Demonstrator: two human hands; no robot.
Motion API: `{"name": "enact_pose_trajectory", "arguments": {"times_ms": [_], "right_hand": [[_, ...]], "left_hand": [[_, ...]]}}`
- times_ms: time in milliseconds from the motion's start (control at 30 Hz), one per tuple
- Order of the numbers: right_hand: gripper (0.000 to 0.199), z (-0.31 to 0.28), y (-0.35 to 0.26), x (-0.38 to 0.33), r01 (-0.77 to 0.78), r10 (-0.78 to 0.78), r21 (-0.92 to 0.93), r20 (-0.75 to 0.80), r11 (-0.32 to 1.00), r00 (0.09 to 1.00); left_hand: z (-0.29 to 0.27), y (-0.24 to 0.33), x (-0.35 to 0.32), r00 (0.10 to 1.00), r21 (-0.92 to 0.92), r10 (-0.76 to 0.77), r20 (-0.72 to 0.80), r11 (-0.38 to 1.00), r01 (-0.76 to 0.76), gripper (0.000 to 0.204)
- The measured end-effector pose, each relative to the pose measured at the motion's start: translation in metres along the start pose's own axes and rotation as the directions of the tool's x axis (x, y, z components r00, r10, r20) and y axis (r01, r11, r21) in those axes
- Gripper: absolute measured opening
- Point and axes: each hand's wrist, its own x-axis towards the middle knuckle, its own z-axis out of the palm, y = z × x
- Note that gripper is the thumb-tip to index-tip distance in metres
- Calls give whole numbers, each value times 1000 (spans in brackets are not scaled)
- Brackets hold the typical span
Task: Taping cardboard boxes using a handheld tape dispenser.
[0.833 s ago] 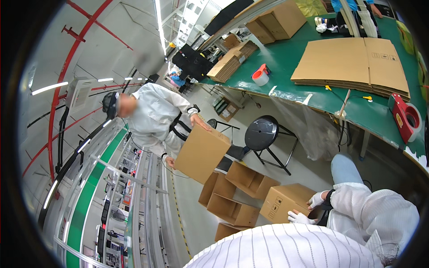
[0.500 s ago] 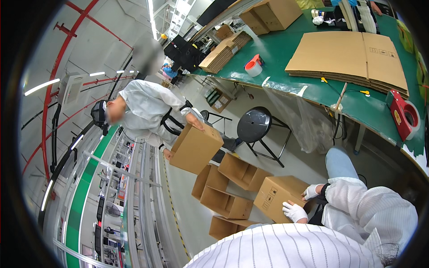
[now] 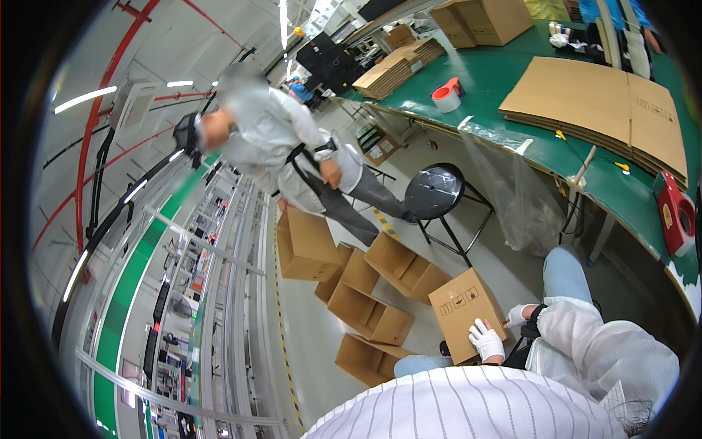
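A brown cardboard box (image 3: pixel 461 311) with printed symbols on its face sits tilted in front of me, beside my knees. My left hand (image 3: pixel 485 341), in a white glove with bare fingertips, lies on the symbol-marked face with its fingers stretched out. My right hand (image 3: pixel 518 316), gloved too, has its fingers bent at the box's right edge, partly hidden. Just left of this box stand several open cardboard boxes (image 3: pixel 369 316) on the floor. Beyond them a co-worker (image 3: pixel 292 143) in a white coat stands by another box (image 3: pixel 307 249), one hand near its upper edge.
A black round stool (image 3: pixel 434 192) stands ahead. On the green table (image 3: pixel 486 88) lie flattened cardboard sheets (image 3: pixel 585 99), an orange tape dispenser (image 3: pixel 447 96) and a red tape dispenser (image 3: pixel 674 214). Plastic film (image 3: pixel 515 205) hangs off its edge. A production line (image 3: pixel 183 307) runs along the left.
The co-worker has lowered the carried box beside the others and straightened up, one hand off it. My box has turned more upright; my left hand now lies flatter on its face.
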Motion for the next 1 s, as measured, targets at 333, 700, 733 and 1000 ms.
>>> {"name": "enact_pose_trajectory", "arguments": {"times_ms": [333,700,733,1000], "right_hand": [[54,-6,-7,-19,14,78,219,-405,976,911],[48,-25,-14,-13,26,370,514,-650,857,664],[49,-28,-16,-20,-27,410,518,-643,855,647],[71,-51,-16,-31,-188,488,452,-768,872,414]], "left_hand": [[-19,-12,20,993,-112,-35,-115,993,22,45],[-25,-152,80,957,-306,-174,-231,947,98,38],[-31,-156,83,927,-371,-252,-279,918,138,33],[-83,-184,94,787,-506,-615,-46,694,512,17]]}}
